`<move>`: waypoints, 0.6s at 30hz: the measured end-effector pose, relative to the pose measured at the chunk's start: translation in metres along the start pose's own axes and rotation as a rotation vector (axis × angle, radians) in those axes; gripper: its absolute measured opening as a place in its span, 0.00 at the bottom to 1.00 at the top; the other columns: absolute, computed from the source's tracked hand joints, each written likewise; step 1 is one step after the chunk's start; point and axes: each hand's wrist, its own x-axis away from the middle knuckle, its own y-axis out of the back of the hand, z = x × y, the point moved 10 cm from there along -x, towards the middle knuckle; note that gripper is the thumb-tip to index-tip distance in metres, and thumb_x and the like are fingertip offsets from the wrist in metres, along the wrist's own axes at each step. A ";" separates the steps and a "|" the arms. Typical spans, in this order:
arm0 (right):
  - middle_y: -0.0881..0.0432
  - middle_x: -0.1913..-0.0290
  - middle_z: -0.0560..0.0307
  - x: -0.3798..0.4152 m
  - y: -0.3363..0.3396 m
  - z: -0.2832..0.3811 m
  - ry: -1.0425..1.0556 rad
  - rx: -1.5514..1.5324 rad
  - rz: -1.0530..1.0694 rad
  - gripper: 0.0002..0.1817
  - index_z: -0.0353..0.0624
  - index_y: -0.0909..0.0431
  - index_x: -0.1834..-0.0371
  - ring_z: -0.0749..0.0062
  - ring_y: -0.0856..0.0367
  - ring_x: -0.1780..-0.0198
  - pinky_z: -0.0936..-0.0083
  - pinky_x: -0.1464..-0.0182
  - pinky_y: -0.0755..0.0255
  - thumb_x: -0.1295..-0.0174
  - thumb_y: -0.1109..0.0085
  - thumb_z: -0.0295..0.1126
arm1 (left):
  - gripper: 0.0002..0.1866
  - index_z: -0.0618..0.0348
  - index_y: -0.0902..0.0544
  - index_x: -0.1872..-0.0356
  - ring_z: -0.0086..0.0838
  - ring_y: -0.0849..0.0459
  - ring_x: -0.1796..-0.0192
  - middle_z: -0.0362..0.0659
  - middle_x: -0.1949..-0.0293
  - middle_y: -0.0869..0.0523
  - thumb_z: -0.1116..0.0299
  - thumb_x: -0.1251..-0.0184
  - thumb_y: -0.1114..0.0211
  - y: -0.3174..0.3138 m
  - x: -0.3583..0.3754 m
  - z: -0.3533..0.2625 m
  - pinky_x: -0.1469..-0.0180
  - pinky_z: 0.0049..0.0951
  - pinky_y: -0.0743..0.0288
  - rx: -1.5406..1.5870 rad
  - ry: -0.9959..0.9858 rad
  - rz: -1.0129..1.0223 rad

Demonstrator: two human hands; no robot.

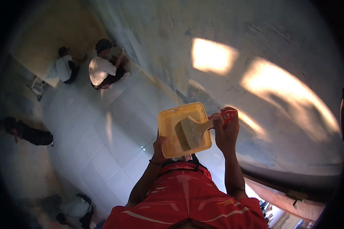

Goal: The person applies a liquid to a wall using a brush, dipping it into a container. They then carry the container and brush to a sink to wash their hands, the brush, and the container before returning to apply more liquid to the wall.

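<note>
My left hand (159,148) grips the lower left edge of a yellow plastic tray (166,124), thumb over the rim. A wide paintbrush (193,131) lies across the tray's opening, its pale bristles over the inside. My right hand (226,133) is wrapped around the brush handle, whose red end (229,114) sticks out past the fingers. The tray is held in front of my red shirt, above the floor. What lies under the bristles is hidden.
A grey wall (160,42) with bright sunlight patches rises ahead and to the right. Two people (101,70) (65,66) crouch by the walls at the upper left. Another person (25,131) is at the left, one more (78,210) at the lower left. Pale tiles (111,164) cover the floor.
</note>
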 end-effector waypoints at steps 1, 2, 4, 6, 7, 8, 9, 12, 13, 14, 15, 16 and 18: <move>0.18 0.67 0.50 -0.001 -0.006 -0.005 0.007 -0.009 0.012 0.14 0.35 0.37 0.54 0.74 0.17 0.65 0.80 0.69 0.21 0.39 0.46 0.25 | 0.32 0.59 0.40 0.37 0.39 0.26 0.44 0.49 0.45 0.28 0.68 0.48 0.46 0.008 0.004 -0.001 0.43 0.41 0.29 0.057 0.000 -0.031; 0.18 0.68 0.51 -0.002 -0.012 -0.008 0.010 -0.018 0.028 0.14 0.35 0.37 0.54 0.75 0.17 0.65 0.81 0.71 0.21 0.39 0.46 0.25 | 0.31 0.60 0.39 0.37 0.40 0.24 0.46 0.50 0.46 0.28 0.68 0.47 0.46 0.015 0.009 -0.001 0.44 0.41 0.28 0.118 -0.001 -0.065; 0.18 0.68 0.51 -0.003 -0.029 -0.012 0.001 -0.008 0.084 0.13 0.35 0.37 0.55 0.75 0.17 0.65 0.80 0.70 0.21 0.39 0.45 0.25 | 0.31 0.61 0.38 0.38 0.40 0.24 0.47 0.50 0.46 0.27 0.68 0.46 0.46 0.032 0.021 -0.007 0.44 0.42 0.28 0.131 -0.053 -0.122; 0.18 0.68 0.51 -0.002 -0.049 -0.016 -0.007 0.000 0.149 0.13 0.35 0.36 0.55 0.75 0.17 0.65 0.80 0.69 0.21 0.39 0.45 0.25 | 0.30 0.61 0.37 0.38 0.41 0.23 0.47 0.51 0.46 0.27 0.68 0.46 0.47 0.049 0.037 -0.014 0.44 0.42 0.28 0.147 -0.112 -0.184; 0.19 0.68 0.52 -0.002 -0.062 -0.016 0.038 0.049 0.202 0.13 0.35 0.36 0.56 0.75 0.18 0.65 0.79 0.67 0.22 0.40 0.44 0.25 | 0.30 0.61 0.37 0.38 0.41 0.23 0.47 0.51 0.46 0.27 0.68 0.46 0.47 0.057 0.046 -0.018 0.44 0.42 0.27 0.181 -0.156 -0.197; 0.19 0.69 0.52 0.000 -0.074 -0.017 0.083 0.097 0.257 0.12 0.36 0.35 0.56 0.75 0.18 0.65 0.79 0.65 0.23 0.40 0.44 0.25 | 0.29 0.61 0.37 0.38 0.41 0.24 0.47 0.51 0.47 0.26 0.68 0.45 0.47 0.064 0.055 -0.020 0.44 0.42 0.27 0.215 -0.200 -0.212; 0.19 0.69 0.52 0.001 -0.086 -0.021 0.078 0.091 0.304 0.12 0.36 0.35 0.56 0.75 0.18 0.65 0.79 0.65 0.23 0.40 0.44 0.25 | 0.29 0.61 0.37 0.38 0.41 0.24 0.47 0.51 0.47 0.26 0.68 0.45 0.47 0.067 0.065 -0.023 0.44 0.42 0.27 0.235 -0.229 -0.242; 0.19 0.67 0.52 0.006 -0.124 -0.030 0.056 0.000 0.401 0.12 0.36 0.34 0.57 0.75 0.19 0.64 0.77 0.60 0.25 0.40 0.44 0.25 | 0.30 0.62 0.37 0.38 0.40 0.24 0.47 0.50 0.47 0.26 0.69 0.45 0.47 0.091 0.100 -0.033 0.44 0.42 0.27 0.302 -0.348 -0.351; 0.19 0.66 0.53 0.011 -0.142 -0.034 0.017 -0.053 0.469 0.11 0.36 0.34 0.57 0.75 0.20 0.62 0.77 0.58 0.26 0.40 0.44 0.25 | 0.30 0.62 0.37 0.38 0.40 0.24 0.47 0.50 0.47 0.26 0.69 0.46 0.47 0.107 0.119 -0.034 0.44 0.42 0.28 0.245 -0.383 -0.425; 0.20 0.64 0.53 0.019 -0.159 -0.037 -0.018 -0.106 0.534 0.11 0.36 0.33 0.57 0.75 0.21 0.61 0.76 0.56 0.27 0.40 0.44 0.25 | 0.30 0.62 0.37 0.38 0.40 0.24 0.47 0.49 0.47 0.26 0.69 0.46 0.47 0.119 0.136 -0.036 0.43 0.42 0.28 0.186 -0.416 -0.495; 0.22 0.57 0.52 0.028 -0.173 -0.050 -0.115 -0.193 0.615 0.13 0.36 0.32 0.54 0.74 0.23 0.56 0.75 0.52 0.29 0.40 0.45 0.27 | 0.22 0.66 0.27 0.50 0.39 0.20 0.55 0.49 0.57 0.21 0.67 0.48 0.48 0.113 0.142 -0.041 0.50 0.42 0.24 0.370 -0.532 -0.392; 0.22 0.57 0.52 0.038 -0.188 -0.053 -0.115 -0.193 0.657 0.13 0.36 0.32 0.54 0.74 0.23 0.56 0.75 0.52 0.29 0.40 0.45 0.27 | 0.22 0.66 0.27 0.50 0.39 0.20 0.55 0.49 0.57 0.21 0.67 0.48 0.48 0.116 0.156 -0.043 0.50 0.42 0.24 0.388 -0.564 -0.412; 0.24 0.52 0.50 0.067 -0.234 -0.059 -0.177 -0.202 0.848 0.16 0.37 0.33 0.48 0.72 0.26 0.50 0.73 0.49 0.31 0.39 0.46 0.28 | 0.23 0.65 0.28 0.49 0.38 0.20 0.54 0.49 0.56 0.21 0.68 0.48 0.48 0.137 0.190 -0.054 0.50 0.40 0.24 0.286 -0.594 -0.596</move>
